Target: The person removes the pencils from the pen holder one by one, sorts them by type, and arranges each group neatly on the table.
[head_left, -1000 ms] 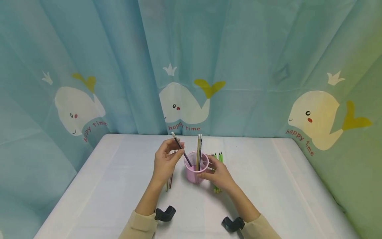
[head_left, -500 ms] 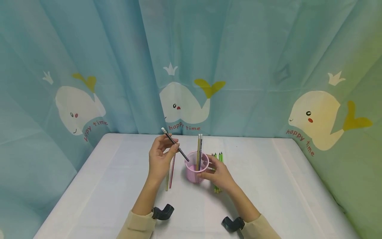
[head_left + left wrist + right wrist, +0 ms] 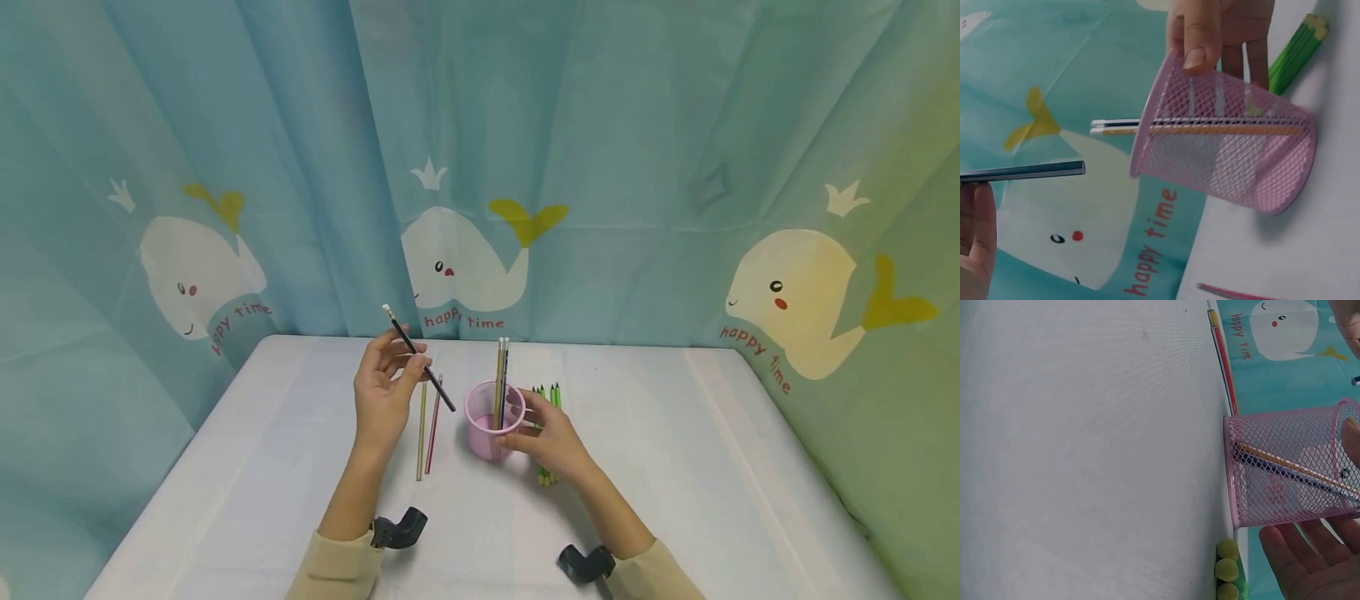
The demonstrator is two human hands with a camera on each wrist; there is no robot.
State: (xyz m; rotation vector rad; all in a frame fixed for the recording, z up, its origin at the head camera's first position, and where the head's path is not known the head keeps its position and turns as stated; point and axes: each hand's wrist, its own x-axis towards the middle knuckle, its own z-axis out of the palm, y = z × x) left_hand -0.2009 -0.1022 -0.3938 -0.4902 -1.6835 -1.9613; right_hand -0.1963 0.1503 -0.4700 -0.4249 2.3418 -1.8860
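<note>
Pencil (image 3: pixel 440 390) slants, pinched midway in grip of left hand (image 3: pixel 384 398); right hand (image 3: pixel 553 437) holds nearby cup (image 3: pixel 484 447).

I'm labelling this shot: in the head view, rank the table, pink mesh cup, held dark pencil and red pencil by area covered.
1. Table
2. Pink mesh cup
3. Dark pencil, red pencil: unranked; both are thin, and the held one looks raised, perhaps nearer the camera.

A dark pencil (image 3: pixel 407 339), white at its top end, is pinched aslant by the left hand (image 3: pixel 381 393), its lower end held apart from the pink mesh cup (image 3: pixel 482 442). The cup is stood upright on the table (image 3: pixel 652 467) and gripped by the right hand (image 3: pixel 550 435); two pencils (image 3: pixel 498 375) are contained inside.
</note>
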